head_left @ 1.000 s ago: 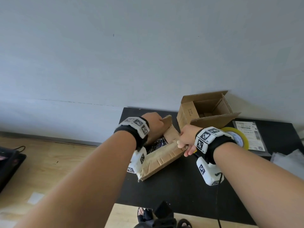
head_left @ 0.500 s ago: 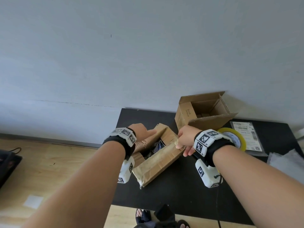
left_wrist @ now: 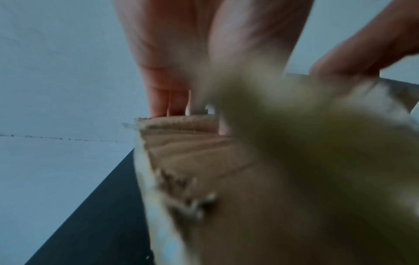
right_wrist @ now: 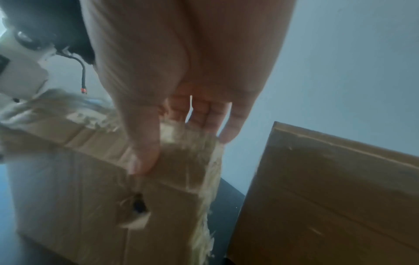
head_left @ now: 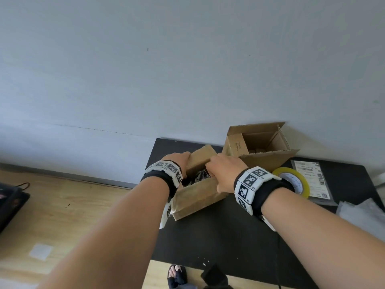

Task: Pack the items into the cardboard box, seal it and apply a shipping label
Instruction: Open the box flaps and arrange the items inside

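A small worn cardboard box [head_left: 198,197] sits on the black table [head_left: 218,236] with dark items [head_left: 198,176] showing inside. My left hand [head_left: 177,161] holds the far left flap [head_left: 201,156], fingers [left_wrist: 167,102] behind its edge and thumb spread across. My right hand [head_left: 224,170] pinches the right flap [right_wrist: 181,161], thumb in front and fingers behind. The two hands nearly meet over the box's opening. In the left wrist view the cardboard is blurred.
A second, open cardboard box [head_left: 260,147] stands at the back by the wall. A yellow tape roll [head_left: 295,180] and a shipping label in a sleeve [head_left: 312,178] lie to the right. Crumpled clear plastic [head_left: 362,213] lies at the far right. The table's left edge runs close beside the small box.
The left hand drew back, then went forward onto the far flap. The right hand moved inward over the box with its flap, so both hands now meet above the opening.
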A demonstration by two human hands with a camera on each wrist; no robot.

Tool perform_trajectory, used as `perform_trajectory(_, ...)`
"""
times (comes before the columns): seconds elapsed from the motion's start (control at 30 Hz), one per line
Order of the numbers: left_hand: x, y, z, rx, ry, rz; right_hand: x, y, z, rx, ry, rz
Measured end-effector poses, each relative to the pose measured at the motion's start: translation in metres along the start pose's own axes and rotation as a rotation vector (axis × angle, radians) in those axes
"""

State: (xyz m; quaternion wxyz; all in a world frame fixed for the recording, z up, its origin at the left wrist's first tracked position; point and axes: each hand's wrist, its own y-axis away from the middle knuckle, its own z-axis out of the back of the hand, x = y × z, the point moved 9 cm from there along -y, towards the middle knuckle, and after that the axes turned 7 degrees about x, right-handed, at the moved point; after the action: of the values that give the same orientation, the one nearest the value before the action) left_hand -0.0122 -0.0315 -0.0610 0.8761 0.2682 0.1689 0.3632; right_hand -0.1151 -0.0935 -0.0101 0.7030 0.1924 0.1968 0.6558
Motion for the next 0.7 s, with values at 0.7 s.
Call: perform_trajectory(0.7, 0.006, 0.019, 0.037, -0.173, -0.05, 0.092, -0.015, 0.003, -0.007, -0.013, -0.181, -0.07)
